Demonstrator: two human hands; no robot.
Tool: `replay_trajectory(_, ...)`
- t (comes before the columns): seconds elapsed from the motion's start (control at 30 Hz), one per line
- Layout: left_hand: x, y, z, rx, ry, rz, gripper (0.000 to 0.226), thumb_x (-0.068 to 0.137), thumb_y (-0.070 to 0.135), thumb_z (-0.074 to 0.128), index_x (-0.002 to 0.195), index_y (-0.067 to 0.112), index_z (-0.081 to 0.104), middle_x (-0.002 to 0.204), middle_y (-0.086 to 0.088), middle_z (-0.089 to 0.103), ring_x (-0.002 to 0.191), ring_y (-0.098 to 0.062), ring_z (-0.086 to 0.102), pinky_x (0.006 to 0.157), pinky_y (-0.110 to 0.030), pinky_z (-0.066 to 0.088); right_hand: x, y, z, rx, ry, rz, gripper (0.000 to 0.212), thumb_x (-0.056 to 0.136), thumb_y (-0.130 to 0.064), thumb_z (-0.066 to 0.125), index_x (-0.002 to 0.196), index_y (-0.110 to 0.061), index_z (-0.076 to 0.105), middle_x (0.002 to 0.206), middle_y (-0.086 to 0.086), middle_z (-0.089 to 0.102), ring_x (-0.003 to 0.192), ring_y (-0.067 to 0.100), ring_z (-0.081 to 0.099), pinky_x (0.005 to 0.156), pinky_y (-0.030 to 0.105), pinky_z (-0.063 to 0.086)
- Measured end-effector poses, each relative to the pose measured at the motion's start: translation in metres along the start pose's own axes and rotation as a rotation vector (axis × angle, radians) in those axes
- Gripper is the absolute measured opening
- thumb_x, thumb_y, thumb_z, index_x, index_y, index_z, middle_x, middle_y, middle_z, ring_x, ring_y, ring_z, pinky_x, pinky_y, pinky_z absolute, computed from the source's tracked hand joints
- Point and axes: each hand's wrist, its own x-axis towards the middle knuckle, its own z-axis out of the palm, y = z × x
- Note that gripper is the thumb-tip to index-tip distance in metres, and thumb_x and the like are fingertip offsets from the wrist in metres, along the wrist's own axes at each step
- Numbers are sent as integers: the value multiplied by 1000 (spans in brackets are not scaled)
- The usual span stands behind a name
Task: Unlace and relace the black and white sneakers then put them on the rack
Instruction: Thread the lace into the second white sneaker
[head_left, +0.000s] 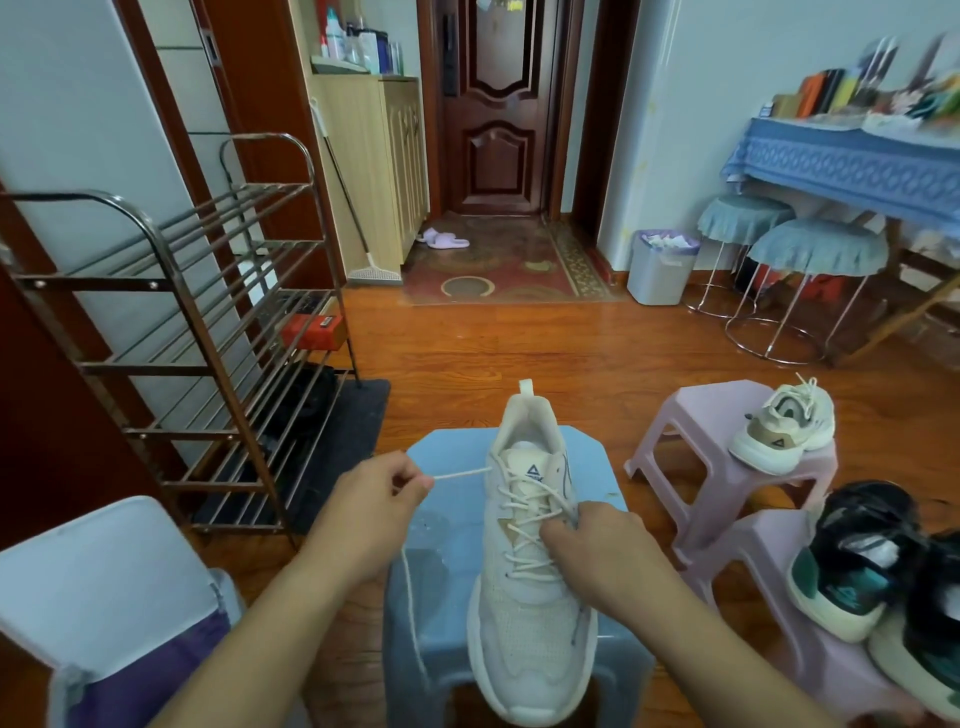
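- Head view, only one. White sneaker (530, 561) lies on the blue stool (447, 457) at 6 o'clock, toe toward the camera, heel away.
- Left hand (374, 514) at 7 o'clock pinches the lace (462, 474), pulled taut sideways from an upper eyelet; the slack tail hangs down over the stool's left edge.
- Right hand (597, 545) sits on the lacing at mid-tongue, fingers curled into the crossed laces. Appears to grip a strand; exact strand not visible.
- Second white sneaker (784, 426) on the far pink stool (691, 447) at 3 o'clock, laces loose on top.
- Dark sneakers (857, 566), black/teal with white soles, on the near pink stool (753, 545) at 4 o'clock. Likely the black and white pair in the task; untouched.
- Handling, judged: shoe is light, with a soft mesh upper that flexes under pull, so brace it at midfoot. Lace is thin round cord, limp, likely to slip back through eyelets if slack. Pinch close to the tip when threading. To carry, grab the heel collar or pull tab.
- Stool top is smooth plastic and small; the shoe could slide under a sideways tug.
- Rack (208, 332) at 9–10 o'clock: metal bars, several tiers, a red box (311, 330) on a middle shelf.
- Room: glossy wood floor (519, 343), door (498, 104) at 12 o'clock, bin (660, 270) and covered round stools (815, 249) at 2 o'clock, grey chair (104, 582) at 8 o'clock.
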Motion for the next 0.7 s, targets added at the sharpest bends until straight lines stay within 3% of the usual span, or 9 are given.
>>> replay_trajectory(0.07,-8,7,7,-21,-11,30,4,97,34,65,98,34,68,98,16,65,90,-5,62,86,-38,55,1,3,-4,3,-42,15,42,91,-51,47,101,-14,65,101,5,68,91,20,62,80,36,53)
replay_trajectory(0.13,-17,17,16,-40,36,123,20,97,29,65,116,35,66,112,20,58,102,-1,56,93,-31,49,2,8,-15,-38,-52,33,63,89,-65,49,128,-17,58,125,6,64,108,23,62,91,39,53)
replay_trajectory(0.2,-26,35,18,-181,117,214,18,96,19,66,108,32,70,103,20,63,93,1,58,85,-21,49,1,11,-36,7,58,28,67,90,-70,49,131,-17,56,118,6,67,98,19,65,82,38,56)
replay_trajectory(0.23,-33,46,17,-312,98,198,17,96,15,65,102,29,73,97,17,68,87,0,61,80,-16,49,-1,11,-47,165,78,-5,57,94,-63,50,123,-15,62,100,9,68,80,16,62,67,33,55)
replay_trajectory(0.3,-47,68,18,-675,-87,86,19,99,10,61,106,21,74,98,6,76,89,-3,70,86,-20,54,-14,4,-62,784,-139,-36,35,104,-32,50,116,-4,64,68,10,49,52,13,38,43,24,31)
replay_trajectory(0.37,-58,86,25,-1081,-332,-26,26,98,10,61,124,12,67,110,-6,76,105,-19,72,103,-38,52,-28,-8,-65,1319,-355,-117,29,101,-8,45,120,2,64,64,7,41,49,11,26,42,22,19)
replay_trajectory(0.43,-64,98,30,-1345,-529,-96,44,91,16,62,134,8,61,115,-11,72,109,-27,68,108,-47,47,-33,-16,-58,1552,-419,-224,34,94,-3,47,121,2,67,67,9,47,51,12,35,42,21,29)
replay_trajectory(0.57,-66,107,21,-1186,-636,-96,27,103,27,57,125,17,69,116,-12,69,99,-31,69,89,-48,56,-28,-20,-53,1569,-256,-286,24,92,-9,51,104,-5,71,97,16,73,84,23,70,73,31,59)
replay_trajectory(0.7,-52,95,5,-1057,-607,-146,39,94,35,62,127,13,63,120,-20,70,82,-32,70,67,-37,55,-25,-13,-56,1255,-48,-354,10,100,-10,48,106,-9,56,111,11,75,112,23,69,102,40,47)
